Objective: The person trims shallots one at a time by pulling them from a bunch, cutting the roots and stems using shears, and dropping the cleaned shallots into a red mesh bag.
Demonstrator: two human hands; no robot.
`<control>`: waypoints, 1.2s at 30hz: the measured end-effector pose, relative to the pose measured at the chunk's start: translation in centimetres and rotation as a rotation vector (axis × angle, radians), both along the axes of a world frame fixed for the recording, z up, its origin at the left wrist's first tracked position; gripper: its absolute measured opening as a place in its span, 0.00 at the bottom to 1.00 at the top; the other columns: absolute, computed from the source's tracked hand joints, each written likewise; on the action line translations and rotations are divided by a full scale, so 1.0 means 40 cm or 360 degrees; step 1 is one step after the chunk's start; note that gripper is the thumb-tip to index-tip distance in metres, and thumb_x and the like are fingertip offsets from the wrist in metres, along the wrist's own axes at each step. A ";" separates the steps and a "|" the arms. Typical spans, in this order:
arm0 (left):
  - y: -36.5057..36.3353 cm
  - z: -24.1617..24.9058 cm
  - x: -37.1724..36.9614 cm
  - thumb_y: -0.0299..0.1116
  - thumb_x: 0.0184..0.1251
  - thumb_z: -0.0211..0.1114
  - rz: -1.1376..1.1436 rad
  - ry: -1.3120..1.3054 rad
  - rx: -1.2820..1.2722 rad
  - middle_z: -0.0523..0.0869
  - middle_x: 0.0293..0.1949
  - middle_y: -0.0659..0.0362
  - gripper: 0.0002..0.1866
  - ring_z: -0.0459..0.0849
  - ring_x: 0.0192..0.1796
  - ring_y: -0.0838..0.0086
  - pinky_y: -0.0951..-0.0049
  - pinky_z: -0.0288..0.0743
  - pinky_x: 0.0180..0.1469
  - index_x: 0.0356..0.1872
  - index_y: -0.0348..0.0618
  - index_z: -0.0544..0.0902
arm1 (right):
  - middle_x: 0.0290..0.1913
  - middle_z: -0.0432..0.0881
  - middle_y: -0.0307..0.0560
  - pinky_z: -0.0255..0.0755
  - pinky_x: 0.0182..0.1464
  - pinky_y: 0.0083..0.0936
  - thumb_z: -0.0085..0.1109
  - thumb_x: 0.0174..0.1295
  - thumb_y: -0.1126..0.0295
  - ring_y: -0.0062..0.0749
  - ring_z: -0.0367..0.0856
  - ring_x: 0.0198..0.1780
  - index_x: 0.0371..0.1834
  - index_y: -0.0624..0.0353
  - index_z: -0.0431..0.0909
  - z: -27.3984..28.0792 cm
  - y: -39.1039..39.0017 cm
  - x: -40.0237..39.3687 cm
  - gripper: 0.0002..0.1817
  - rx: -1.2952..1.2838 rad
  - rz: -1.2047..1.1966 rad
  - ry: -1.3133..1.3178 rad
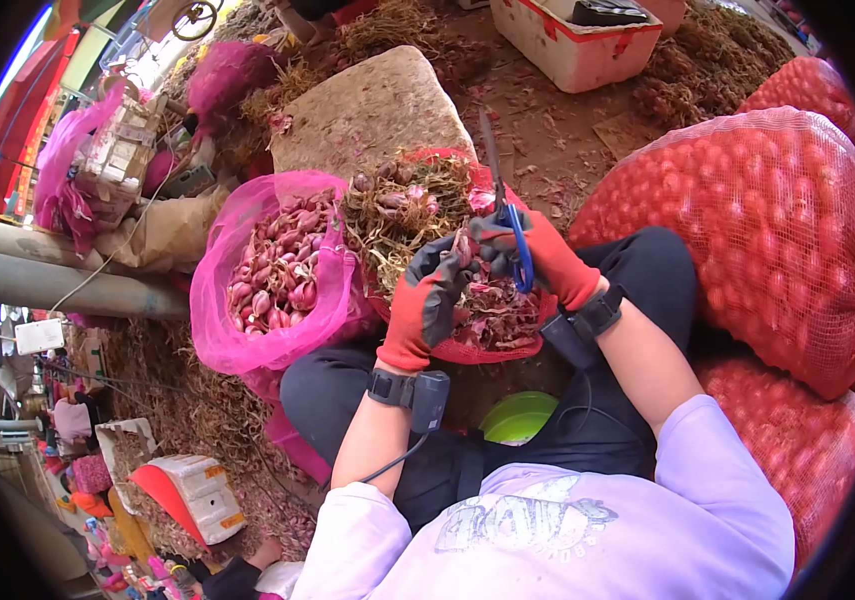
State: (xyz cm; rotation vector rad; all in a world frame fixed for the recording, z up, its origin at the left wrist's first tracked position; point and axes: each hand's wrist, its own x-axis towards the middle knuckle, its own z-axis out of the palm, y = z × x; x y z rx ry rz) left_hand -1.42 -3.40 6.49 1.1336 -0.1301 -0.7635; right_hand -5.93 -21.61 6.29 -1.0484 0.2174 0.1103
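Observation:
My left hand (425,305), in a red glove with a dark palm, is closed with its fingertips around a reddish-purple shallot (463,249). In my right hand (545,252), gloved the same way, are blue-handled scissors (520,250); their blades point up and away from me. The two hands almost meet above a red mesh bag (502,352) spread between my knees. On it lie untrimmed shallots with dry stalks (387,222) and loose papery skins (497,318). To the left, a pink net bag (215,318) stands open, holding many purple shallots (277,275).
Full red mesh sacks (737,220) crowd my right side. A pale slab (372,110) lies ahead, with a white foam box (577,45) beyond. A green bowl (519,415) sits below my hands. Grey pipes (67,280) run along the left.

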 end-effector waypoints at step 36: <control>0.004 -0.012 -0.019 0.33 0.74 0.52 0.0100 -0.0186 0.0009 0.80 0.43 0.61 0.15 0.78 0.43 0.81 0.78 0.74 0.47 0.55 0.37 0.72 | 0.33 0.82 0.37 0.71 0.34 0.17 0.65 0.56 0.72 0.16 0.77 0.31 0.40 0.63 0.79 -0.001 0.021 0.007 0.11 -0.0461 0.0118 -0.0253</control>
